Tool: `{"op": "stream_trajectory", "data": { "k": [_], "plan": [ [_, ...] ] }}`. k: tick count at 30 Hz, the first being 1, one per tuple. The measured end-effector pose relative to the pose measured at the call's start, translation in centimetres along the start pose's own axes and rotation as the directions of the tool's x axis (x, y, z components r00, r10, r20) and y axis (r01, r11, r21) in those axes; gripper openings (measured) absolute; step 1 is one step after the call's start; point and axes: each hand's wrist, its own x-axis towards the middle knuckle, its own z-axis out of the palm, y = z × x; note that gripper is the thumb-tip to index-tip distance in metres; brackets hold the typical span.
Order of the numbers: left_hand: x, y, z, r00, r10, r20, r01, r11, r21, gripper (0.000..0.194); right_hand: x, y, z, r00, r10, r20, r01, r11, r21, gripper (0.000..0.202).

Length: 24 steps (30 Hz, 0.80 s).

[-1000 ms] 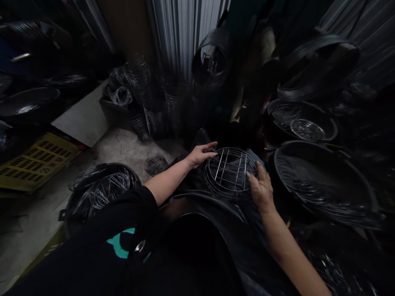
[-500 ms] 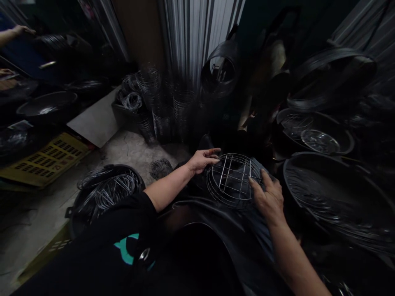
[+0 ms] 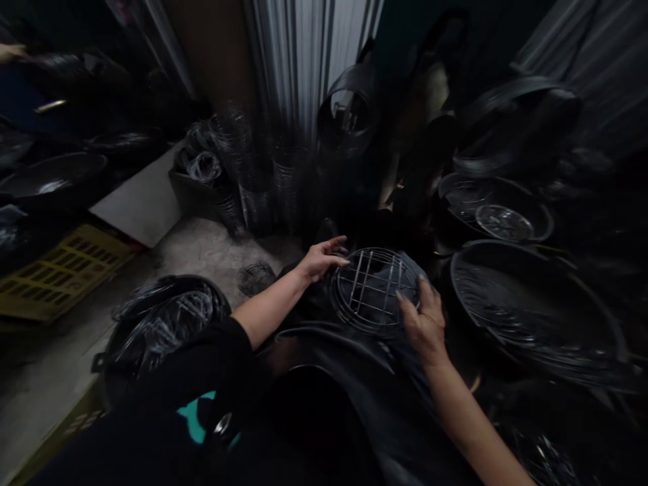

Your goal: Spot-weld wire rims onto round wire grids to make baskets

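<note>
A round wire rack (image 3: 375,287) with crossing bars inside a circular rim sits over my lap, level with my hands. Several rings show below its rim, like a wire basket or a stack. My left hand (image 3: 321,260) is at its upper left edge, thumb and fingers closing on the rim. On the right edge, my right hand (image 3: 422,317) grips the rim, its thumb lying over the top and the other fingers partly hidden behind. Dark cloth, perhaps an apron (image 3: 349,358), covers my legs under the rack.
On my right stand wide black basins (image 3: 607,317) holding wire pieces. A black tub (image 3: 223,297) of bent wires is at my left, near a yellow crate (image 3: 75,270). Stacked wire baskets (image 3: 256,199) stand ahead. Another person's hand (image 3: 13,52) shows at the far left.
The surroundings have shifted mostly left in the picture as my head turned slightly. Both hands stay on the wire rack, with little change in their hold.
</note>
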Motion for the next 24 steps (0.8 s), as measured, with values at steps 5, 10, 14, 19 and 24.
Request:
{"op": "stream_trajectory", "data": {
  "k": [5,10,14,19,24],
  "plan": [
    [1.0,2.7,1.2,0.987,-0.148,0.064,0.117,0.931,0.347,0.094,-1.6,-2.9,-0.5,0.927,-0.352,-0.130,0.350,0.936,-0.043,0.058],
    [2.3,6.0,2.2,0.920,-0.349,0.176,0.174,0.769,0.615,0.096,-1.7,-2.7,-4.2,0.926,-0.351,-0.140,0.362,0.930,0.061,0.050],
    [1.6,8.7,2.9,0.979,-0.074,0.189,-0.062,0.777,0.626,0.099,-2.7,5.3,-9.1,0.842,0.414,-0.347,-0.314,0.898,0.308,0.046],
    [2.1,7.7,3.8,0.972,-0.018,0.235,-0.169,0.643,0.747,0.111,-5.9,16.8,-12.2,0.468,0.832,-0.299,-0.700,0.555,0.449,0.028],
    [3.1,3.8,4.3,0.940,-0.119,0.319,-0.288,0.223,0.931,0.108,-6.8,21.9,-10.1,0.266,0.953,-0.149,-0.813,0.304,0.497,0.027]
  ]
}}
